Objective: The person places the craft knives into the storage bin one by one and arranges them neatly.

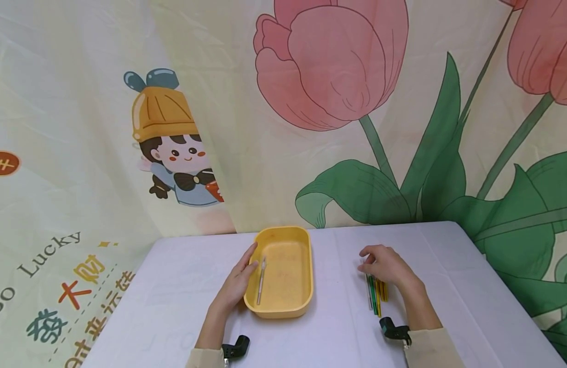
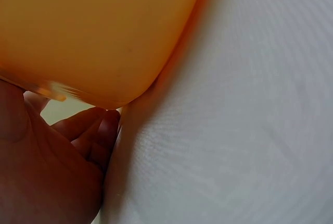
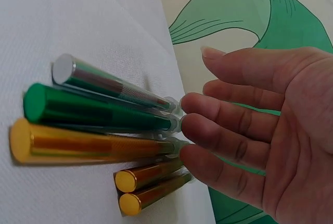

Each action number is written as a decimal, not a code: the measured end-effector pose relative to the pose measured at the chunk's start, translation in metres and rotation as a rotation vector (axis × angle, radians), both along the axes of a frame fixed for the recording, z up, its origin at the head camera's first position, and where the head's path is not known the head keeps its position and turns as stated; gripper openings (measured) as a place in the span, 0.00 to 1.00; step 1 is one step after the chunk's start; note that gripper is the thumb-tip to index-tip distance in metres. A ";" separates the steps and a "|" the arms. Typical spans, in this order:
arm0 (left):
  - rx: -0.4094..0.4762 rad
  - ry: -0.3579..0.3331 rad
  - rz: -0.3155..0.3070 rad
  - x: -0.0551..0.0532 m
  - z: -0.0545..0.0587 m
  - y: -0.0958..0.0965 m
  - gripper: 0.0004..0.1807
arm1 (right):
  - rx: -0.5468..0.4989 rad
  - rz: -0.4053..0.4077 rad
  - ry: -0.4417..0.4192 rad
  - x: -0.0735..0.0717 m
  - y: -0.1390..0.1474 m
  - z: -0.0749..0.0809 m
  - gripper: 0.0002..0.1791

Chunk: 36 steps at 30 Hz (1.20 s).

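Observation:
A yellow tray (image 1: 285, 308) stands on the table, and my left hand (image 1: 234, 283) grips its left side, thumb over the rim and fingers along the outer wall. In the left wrist view the tray's wall (image 2: 104, 31) overlaps the fingers. Inside the tray, toward its left side, lies a slim silver craft knife (image 1: 262, 281). My right hand (image 1: 386, 263) hovers at the far ends of several metallic craft knives, fingers loosely bent and holding nothing. In the right wrist view these are a silver knife (image 3: 109, 81), a green knife (image 3: 99, 109), a long gold knife (image 3: 93, 143) and two shorter gold knives (image 3: 151, 174).
A white cloth (image 1: 334, 337) covers the table. Behind it hangs a printed backdrop (image 1: 265, 179) with tulips and a cartoon figure. Each wrist wears a small black camera, such as the right one (image 1: 392, 328). The craft knives lie right of the tray.

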<state>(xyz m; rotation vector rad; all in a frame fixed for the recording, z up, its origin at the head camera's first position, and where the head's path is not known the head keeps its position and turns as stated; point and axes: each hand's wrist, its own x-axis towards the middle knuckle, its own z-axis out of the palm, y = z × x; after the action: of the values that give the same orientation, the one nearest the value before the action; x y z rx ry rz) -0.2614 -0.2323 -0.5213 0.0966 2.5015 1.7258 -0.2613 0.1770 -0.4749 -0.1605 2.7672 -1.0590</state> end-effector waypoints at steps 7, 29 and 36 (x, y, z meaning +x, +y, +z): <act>0.002 0.017 -0.010 -0.001 -0.001 0.000 0.30 | 0.028 0.011 -0.003 -0.001 0.000 -0.003 0.16; 0.004 0.009 0.000 0.000 0.000 0.001 0.30 | -0.027 0.023 -0.017 0.001 -0.011 -0.011 0.18; 0.016 0.009 -0.017 0.000 0.001 0.000 0.29 | -0.041 0.052 -0.032 0.001 -0.017 -0.014 0.20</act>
<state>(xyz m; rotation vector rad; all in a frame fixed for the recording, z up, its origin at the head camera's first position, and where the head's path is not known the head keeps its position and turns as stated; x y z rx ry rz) -0.2614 -0.2322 -0.5203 0.1260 2.4860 1.7433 -0.2603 0.1600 -0.4887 -0.2183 2.6990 -1.0954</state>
